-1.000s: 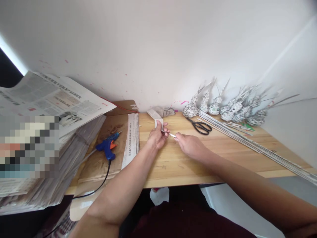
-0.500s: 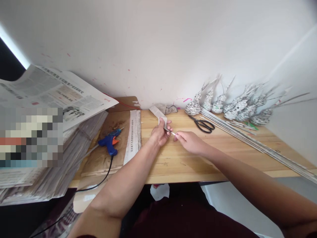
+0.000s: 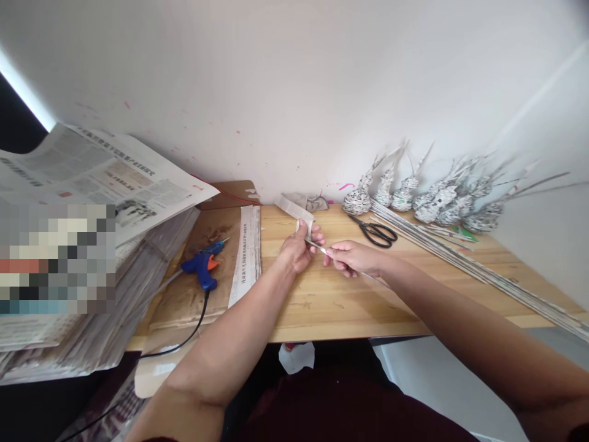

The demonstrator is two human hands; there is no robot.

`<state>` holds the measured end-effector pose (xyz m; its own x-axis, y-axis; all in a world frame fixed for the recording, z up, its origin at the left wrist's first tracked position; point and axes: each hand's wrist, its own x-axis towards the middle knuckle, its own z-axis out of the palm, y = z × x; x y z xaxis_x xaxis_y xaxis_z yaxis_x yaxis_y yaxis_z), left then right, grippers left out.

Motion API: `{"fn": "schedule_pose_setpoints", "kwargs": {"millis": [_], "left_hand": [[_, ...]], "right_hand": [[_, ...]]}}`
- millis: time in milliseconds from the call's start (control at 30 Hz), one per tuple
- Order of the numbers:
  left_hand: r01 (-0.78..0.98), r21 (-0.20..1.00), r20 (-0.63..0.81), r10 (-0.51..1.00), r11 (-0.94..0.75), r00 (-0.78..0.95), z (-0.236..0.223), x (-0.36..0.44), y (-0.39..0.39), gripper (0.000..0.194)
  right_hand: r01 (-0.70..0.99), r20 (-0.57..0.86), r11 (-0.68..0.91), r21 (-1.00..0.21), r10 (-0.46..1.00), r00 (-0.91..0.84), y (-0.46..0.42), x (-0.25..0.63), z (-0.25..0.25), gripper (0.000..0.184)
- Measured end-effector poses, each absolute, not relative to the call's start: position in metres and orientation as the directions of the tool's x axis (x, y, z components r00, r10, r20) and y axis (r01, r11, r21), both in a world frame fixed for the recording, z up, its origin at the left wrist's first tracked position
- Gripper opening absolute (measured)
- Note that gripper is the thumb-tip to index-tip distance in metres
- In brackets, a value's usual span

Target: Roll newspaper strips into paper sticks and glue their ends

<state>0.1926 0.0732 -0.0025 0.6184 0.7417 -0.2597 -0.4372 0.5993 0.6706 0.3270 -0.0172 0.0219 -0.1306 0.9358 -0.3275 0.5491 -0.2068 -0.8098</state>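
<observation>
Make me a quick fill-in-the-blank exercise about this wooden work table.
1. A flat, greyish printed newspaper strip passes under the ____ of the left hand.
2. The black, loop-handled tool beyond the right hand is a pair of ____.
3. The blue plastic glue gun has an ____ trigger.

Missing words: thumb; scissors; orange.

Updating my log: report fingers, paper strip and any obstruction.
Left fingers pinching paper strip. Right fingers gripping thin stick. Black scissors lie apart from both; no obstruction visible between them.
</observation>
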Motion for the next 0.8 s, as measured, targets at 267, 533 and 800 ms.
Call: {"fn": "schedule_pose_setpoints", "kwargs": {"millis": [267, 533, 800], "left_hand": [[-0.472, 0.657, -0.255, 0.762, 0.588, 0.595, -0.002, 0.192, 0.075, 0.04], [-0.465, 0.667, -0.274, 0.772, 0.582, 0.574, -0.002, 0.194, 0.073, 0.038], [-0.46, 0.668, -0.27, 0.766, 0.585, 0.584, -0.001, 0.193, 0.075, 0.035]], "right_hand": [[0.767, 0.047, 0.074, -0.637, 0.997, -0.057, -0.016, 0.319, 0.015, 0.038], [0.665, -0.123, -0.058, -0.744, 0.991, -0.051, -0.018, 0.325, 0.018, 0.038], [0.646, -0.115, -0.05, -0.762, 0.992, -0.058, -0.021, 0.322, 0.013, 0.041]]}}
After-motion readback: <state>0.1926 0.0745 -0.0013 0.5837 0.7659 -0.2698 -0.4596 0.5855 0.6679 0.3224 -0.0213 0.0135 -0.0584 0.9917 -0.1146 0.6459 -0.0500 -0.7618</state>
